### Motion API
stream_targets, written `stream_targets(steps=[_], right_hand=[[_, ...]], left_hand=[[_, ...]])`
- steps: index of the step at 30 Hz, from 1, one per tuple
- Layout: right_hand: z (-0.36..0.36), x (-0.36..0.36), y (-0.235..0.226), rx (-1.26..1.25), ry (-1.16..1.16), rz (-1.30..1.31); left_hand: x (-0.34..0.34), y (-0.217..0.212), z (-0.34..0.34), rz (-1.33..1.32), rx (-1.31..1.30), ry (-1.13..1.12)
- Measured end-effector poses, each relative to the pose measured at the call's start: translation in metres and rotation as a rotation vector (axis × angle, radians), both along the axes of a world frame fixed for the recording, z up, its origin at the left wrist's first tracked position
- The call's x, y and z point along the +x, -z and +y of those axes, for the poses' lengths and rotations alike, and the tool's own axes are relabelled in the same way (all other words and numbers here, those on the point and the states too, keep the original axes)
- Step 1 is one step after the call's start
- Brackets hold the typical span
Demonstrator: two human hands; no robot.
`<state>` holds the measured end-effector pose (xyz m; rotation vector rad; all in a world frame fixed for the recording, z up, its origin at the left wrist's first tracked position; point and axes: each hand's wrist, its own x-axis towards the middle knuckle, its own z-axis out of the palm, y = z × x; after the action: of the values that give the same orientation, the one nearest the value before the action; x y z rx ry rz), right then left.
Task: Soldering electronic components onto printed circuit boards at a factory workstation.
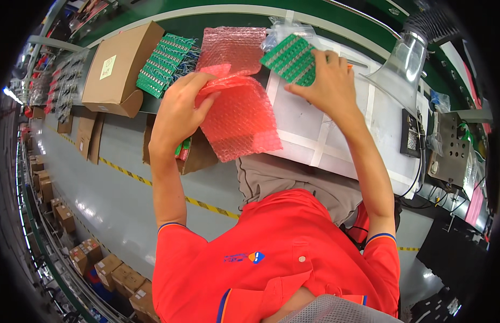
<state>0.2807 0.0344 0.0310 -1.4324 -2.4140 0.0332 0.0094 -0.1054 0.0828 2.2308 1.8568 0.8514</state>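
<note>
My left hand [181,109] pinches the upper edge of a pink bubble-wrap bag [240,116], which hangs down over the front edge of the work surface. The bag's mouth gapes a little near my thumb. In my right hand [334,85] is a green circuit board panel [293,58] with rows of small parts, gripped along its right side and tilted. Board and bag are apart. Behind the bag lies another pink bubble-wrap sheet [232,46]. To the left, several green circuit boards with wires [165,62] are stacked against a cardboard box.
The cardboard box [118,72] stands at the left on the bench. A white taped work surface [298,121] spans the middle and right. A clear fume hood with hose [403,67] stands at the right. Clear plastic bags [287,31] lie behind the board. Below the bench sits an open carton [198,153].
</note>
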Motion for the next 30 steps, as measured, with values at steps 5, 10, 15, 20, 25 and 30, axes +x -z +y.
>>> stream_targets(steps=[5,10,15,20,25,30], right_hand=[[-0.007,-0.011,0.014,-0.162,-0.001,-0.024],[-0.018,-0.012,0.0,0.005,-0.219,0.221],[-0.026,-0.017,-0.022,-0.741,-0.347,0.716],[-0.027,-0.041,-0.016,-1.29,-0.187,0.758],[-0.035,-0.061,-0.001,-1.625,-0.096,1.126],[-0.046,-0.077,0.002,-1.655,-0.064,1.224]], left_hand=[[0.001,0.004,0.006,-0.008,-0.006,0.021],[0.006,0.0,0.005,-0.048,0.071,0.028],[0.015,-0.01,-0.008,0.005,0.097,0.066],[0.04,-0.009,-0.023,-0.011,0.109,0.129],[0.054,-0.009,-0.038,-0.073,0.031,0.207],[0.032,-0.018,-0.06,-0.081,0.167,-0.087]])
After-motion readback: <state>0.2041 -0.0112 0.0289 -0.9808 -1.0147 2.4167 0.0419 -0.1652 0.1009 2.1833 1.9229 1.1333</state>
